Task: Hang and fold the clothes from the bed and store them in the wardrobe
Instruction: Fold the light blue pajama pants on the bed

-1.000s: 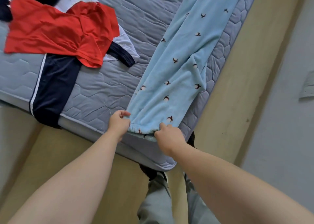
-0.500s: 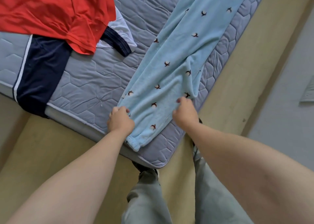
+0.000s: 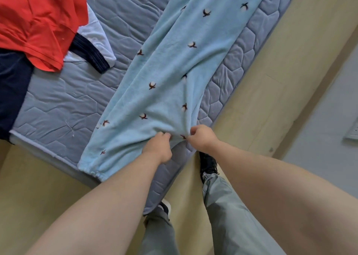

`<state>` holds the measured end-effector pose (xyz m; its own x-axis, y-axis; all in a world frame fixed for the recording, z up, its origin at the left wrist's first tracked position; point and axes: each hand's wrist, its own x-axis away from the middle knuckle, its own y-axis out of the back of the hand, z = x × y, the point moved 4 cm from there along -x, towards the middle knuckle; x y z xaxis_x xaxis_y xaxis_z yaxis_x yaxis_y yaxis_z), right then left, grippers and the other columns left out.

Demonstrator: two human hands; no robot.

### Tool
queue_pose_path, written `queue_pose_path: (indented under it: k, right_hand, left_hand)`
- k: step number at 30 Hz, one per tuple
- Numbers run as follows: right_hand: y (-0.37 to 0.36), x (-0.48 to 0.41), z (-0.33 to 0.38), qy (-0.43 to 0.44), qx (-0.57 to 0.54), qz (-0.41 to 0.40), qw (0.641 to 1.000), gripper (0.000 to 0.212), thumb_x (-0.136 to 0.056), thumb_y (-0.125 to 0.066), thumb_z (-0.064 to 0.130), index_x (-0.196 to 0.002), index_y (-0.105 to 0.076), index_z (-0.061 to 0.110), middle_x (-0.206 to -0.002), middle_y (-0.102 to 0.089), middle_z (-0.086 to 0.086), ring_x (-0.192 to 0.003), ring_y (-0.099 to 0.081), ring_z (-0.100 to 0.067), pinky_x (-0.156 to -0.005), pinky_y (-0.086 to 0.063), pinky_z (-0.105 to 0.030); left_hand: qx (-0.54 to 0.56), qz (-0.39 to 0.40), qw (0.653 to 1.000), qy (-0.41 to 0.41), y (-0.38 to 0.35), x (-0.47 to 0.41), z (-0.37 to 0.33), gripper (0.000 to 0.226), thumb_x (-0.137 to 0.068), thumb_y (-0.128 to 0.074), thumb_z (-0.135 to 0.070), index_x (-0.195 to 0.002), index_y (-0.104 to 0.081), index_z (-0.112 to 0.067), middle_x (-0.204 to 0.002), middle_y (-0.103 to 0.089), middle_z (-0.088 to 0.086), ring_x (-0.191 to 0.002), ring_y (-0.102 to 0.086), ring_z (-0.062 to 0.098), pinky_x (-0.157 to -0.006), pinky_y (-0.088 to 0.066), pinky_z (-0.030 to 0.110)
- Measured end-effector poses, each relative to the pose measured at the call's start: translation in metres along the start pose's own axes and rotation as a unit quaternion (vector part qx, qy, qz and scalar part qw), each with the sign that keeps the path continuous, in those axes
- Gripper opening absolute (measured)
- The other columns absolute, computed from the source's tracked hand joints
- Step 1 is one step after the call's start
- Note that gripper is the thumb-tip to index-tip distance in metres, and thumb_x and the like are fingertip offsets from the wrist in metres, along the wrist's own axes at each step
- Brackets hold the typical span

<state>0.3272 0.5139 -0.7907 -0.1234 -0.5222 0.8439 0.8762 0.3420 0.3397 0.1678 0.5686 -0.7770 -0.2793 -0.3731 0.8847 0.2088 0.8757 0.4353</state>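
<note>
Pinching the blue trousers (image 3: 170, 70) side by side, left hand (image 3: 157, 148) and right hand (image 3: 203, 137), fingers curled.

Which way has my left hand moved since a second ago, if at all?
Yes. The left hand left the cuff at the mattress edge and went across the blue pants toward the right hand.
</note>
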Motion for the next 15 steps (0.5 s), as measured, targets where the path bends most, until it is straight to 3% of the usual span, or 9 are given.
queue_pose_path:
  k: [2,3,5,8,10,12,15]
  right_hand:
    - [0.000,-0.001,-0.019,-0.052,0.007,0.070,0.996,0.012,-0.091,-0.060,0.013,-0.090,-0.070,0.008,-0.094,-0.068,-0.010,-0.091,-0.063,-0.031,-0.077,-0.053,-0.035]
    - [0.000,-0.001,-0.029,-0.097,-0.010,0.101,0.990,0.013,-0.092,-0.061,0.013,-0.100,-0.069,0.006,-0.102,-0.066,-0.013,-0.096,-0.062,-0.032,-0.084,-0.053,-0.036]
    - [0.010,-0.001,-0.036,-0.155,-0.086,0.115,0.978,0.014,-0.094,-0.060,0.012,-0.105,-0.064,0.005,-0.100,-0.061,-0.015,-0.091,-0.061,-0.032,-0.083,-0.055,-0.040]
    - [0.049,-0.021,-0.021,-0.144,-0.195,-0.002,0.970,0.022,-0.096,-0.055,0.015,-0.106,-0.068,0.001,-0.091,-0.063,-0.014,-0.081,-0.061,-0.029,-0.070,-0.053,-0.038]
    - [0.080,-0.036,-0.002,-0.134,-0.239,-0.064,0.960,0.016,-0.092,-0.057,0.019,-0.086,-0.065,0.006,-0.082,-0.064,-0.015,-0.072,-0.059,-0.029,-0.061,-0.050,-0.036]
    - [0.105,-0.053,0.019,-0.123,-0.262,-0.106,0.951,0.014,-0.089,-0.056,0.022,-0.081,-0.056,0.011,-0.079,-0.060,-0.014,-0.070,-0.055,-0.028,-0.059,-0.043,-0.033]
    - [0.127,-0.082,0.035,-0.159,-0.280,-0.164,0.932,0.031,-0.090,-0.056,0.027,-0.111,-0.057,0.005,-0.102,-0.065,-0.013,-0.087,-0.062,-0.031,-0.066,-0.043,-0.032]
  left_hand:
    - [-0.040,0.067,0.997,0.016,-0.004,-0.003,-0.009,0.055,-0.095,-0.049,-0.017,-0.149,-0.040,-0.017,-0.147,-0.037,0.009,-0.133,-0.047,0.032,-0.110,-0.042,0.044]
    - [-0.057,0.091,0.994,0.028,-0.003,-0.004,-0.012,0.056,-0.095,-0.049,-0.017,-0.150,-0.040,-0.017,-0.149,-0.036,0.009,-0.134,-0.046,0.032,-0.110,-0.042,0.044]
    - [-0.079,0.092,0.991,0.054,0.010,-0.007,-0.018,0.051,-0.093,-0.049,-0.017,-0.144,-0.050,-0.018,-0.146,-0.045,0.009,-0.130,-0.051,0.031,-0.106,-0.046,0.042]
    - [-0.042,-0.052,0.993,0.097,0.064,-0.019,-0.023,0.030,-0.091,-0.048,-0.019,-0.115,-0.066,-0.020,-0.126,-0.063,0.008,-0.113,-0.061,0.030,-0.089,-0.051,0.038]
    - [0.018,-0.166,0.980,0.104,0.107,-0.030,-0.023,0.024,-0.091,-0.045,-0.016,-0.106,-0.064,-0.019,-0.119,-0.063,0.008,-0.107,-0.061,0.032,-0.085,-0.050,0.039]
    - [0.071,-0.248,0.961,0.099,0.145,-0.045,-0.020,0.023,-0.091,-0.046,-0.013,-0.107,-0.061,-0.019,-0.121,-0.059,0.008,-0.112,-0.056,0.032,-0.086,-0.048,0.041]
    - [0.102,-0.287,0.947,0.106,0.182,-0.076,-0.002,0.038,-0.093,-0.050,-0.010,-0.130,-0.055,-0.018,-0.139,-0.049,0.008,-0.132,-0.042,0.030,-0.103,-0.042,0.045]
